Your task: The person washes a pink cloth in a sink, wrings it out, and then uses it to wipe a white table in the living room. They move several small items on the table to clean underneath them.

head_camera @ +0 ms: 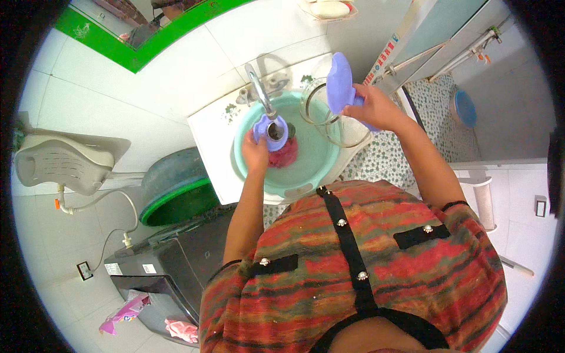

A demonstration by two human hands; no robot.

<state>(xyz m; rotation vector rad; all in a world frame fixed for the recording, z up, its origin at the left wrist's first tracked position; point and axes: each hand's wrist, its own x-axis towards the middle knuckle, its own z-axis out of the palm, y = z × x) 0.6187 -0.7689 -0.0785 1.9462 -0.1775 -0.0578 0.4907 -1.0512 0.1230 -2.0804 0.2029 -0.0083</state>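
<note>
My left hand (pixel 255 152) grips a lavender plastic part (pixel 277 144) with a round dark-centred opening, right under the spout of the chrome faucet (pixel 261 90). Raised at the right, my right hand (pixel 375 108) holds another lavender plastic piece (pixel 339 81), which has a broad face and a narrower stem. Below both is a mint-green plastic basin (pixel 304 187), set in the white sink and holding water. Partly under my left hand, a red mesh-like bundle (pixel 284 154) lies in the basin. Clear glassware (pixel 304 106) stands at the basin's right side, partly behind the right-hand piece.
White sink counter (pixel 207 132) surrounds the basin. Left of it leans a dark tub with a green rim (pixel 176 203), above a black washing machine (pixel 176 256). A green-framed mirror (pixel 141 57) and a soap dish (pixel 329 13) are on the wall. A glass partition (pixel 423 48) stands at right.
</note>
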